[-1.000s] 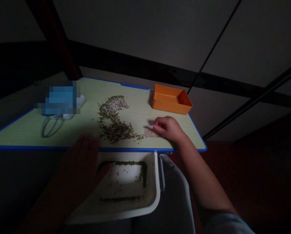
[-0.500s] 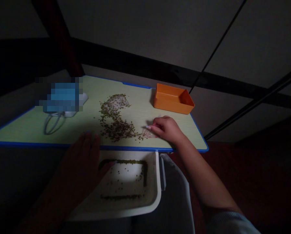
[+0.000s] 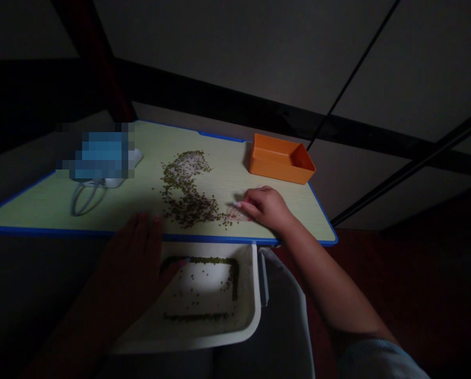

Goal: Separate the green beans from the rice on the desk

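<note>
Pinching clear pink-lined sheet (image 3: 235, 213) beside seeds (image 3: 190, 209): right fingers (image 3: 248, 209); left fingers (image 3: 140, 231) loose, outstretched.

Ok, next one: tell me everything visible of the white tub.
The white tub is open-topped, apparently plastic, with a thick rim and rounded near right corner; a pale strip stands along its right outer side. It sits mouth up below the table's blue front edge. Small green grains line its floor's edges, others lie scattered. The left hand hides its left part; contact is unclear.

Right hand (image 3: 266, 207) holds clear sheet (image 3: 239, 215) by scattered seeds (image 3: 191, 207); left hand (image 3: 136, 258) open over white tub (image 3: 249, 317).
</note>
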The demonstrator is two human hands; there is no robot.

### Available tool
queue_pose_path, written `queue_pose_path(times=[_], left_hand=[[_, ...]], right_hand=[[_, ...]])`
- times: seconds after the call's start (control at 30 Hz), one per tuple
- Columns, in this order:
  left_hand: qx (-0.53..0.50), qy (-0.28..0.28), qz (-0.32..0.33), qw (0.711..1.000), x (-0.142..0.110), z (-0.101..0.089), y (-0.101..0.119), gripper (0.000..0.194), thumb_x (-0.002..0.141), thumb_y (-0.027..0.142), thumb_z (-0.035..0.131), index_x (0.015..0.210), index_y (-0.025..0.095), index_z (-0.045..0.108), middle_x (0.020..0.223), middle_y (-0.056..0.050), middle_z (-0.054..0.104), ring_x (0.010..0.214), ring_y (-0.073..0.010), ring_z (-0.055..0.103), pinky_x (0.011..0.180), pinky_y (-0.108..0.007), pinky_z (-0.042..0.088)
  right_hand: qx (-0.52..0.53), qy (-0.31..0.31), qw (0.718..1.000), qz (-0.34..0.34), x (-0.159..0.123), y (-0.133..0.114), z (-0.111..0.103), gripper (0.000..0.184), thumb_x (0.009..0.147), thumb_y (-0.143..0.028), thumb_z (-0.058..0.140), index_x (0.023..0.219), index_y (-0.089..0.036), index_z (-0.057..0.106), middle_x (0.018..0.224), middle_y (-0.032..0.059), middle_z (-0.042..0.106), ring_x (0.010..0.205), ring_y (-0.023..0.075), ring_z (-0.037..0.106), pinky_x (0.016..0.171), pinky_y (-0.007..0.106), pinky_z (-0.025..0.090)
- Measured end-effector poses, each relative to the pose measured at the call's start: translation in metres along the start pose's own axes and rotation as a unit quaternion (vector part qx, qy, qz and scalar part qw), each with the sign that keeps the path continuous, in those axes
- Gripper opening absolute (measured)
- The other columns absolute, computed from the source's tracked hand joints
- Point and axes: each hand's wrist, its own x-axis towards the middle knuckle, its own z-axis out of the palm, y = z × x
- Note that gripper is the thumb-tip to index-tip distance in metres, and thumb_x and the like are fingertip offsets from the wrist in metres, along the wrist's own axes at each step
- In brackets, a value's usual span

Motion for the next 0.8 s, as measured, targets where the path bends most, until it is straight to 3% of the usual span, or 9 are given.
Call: queue_pose_path(times=[0.37,0.53,0.8], left_hand=[[-0.013,-0.003,-0.004,1.000,-0.001,0.000,0.000,0.089,0.084,0.062,0.032,0.144,-0.002,0.026,0.147,-0.036,0.039,0.143,-0.0456,0.032,0.111,-0.059,0.035],[-0.017,-0.002,-0.011,1.000,-0.001,0.000,-0.001,0.088,0.084,0.062,0.033,0.146,0.001,0.023,0.150,-0.034,0.035,0.145,-0.0434,0.030,0.110,-0.059,0.037],[0.002,0.007,0.000,1.000,0.000,0.000,0.000,0.088,0.084,0.062,0.031,0.143,-0.004,0.029,0.144,-0.036,0.040,0.139,-0.0474,0.037,0.111,-0.058,0.036]], right_hand=[[0.072,0.002,0.997,-0.035,-0.004,0.005,-0.001,0.036,0.092,-0.044,0.058,0.067,-0.019,0.055,0.059,-0.0025,0.049,0.060,0.0115,0.045,0.064,0.024,0.030],[0.102,0.008,0.995,0.000,-0.007,0.006,-0.006,0.036,0.092,-0.044,0.058,0.067,-0.018,0.055,0.058,-0.0029,0.048,0.058,0.0107,0.044,0.061,0.025,0.030],[0.135,-0.001,0.990,0.046,-0.011,0.007,-0.010,0.032,0.090,-0.039,0.060,0.066,-0.018,0.053,0.057,-0.0037,0.047,0.056,0.0092,0.040,0.059,0.026,0.027]])
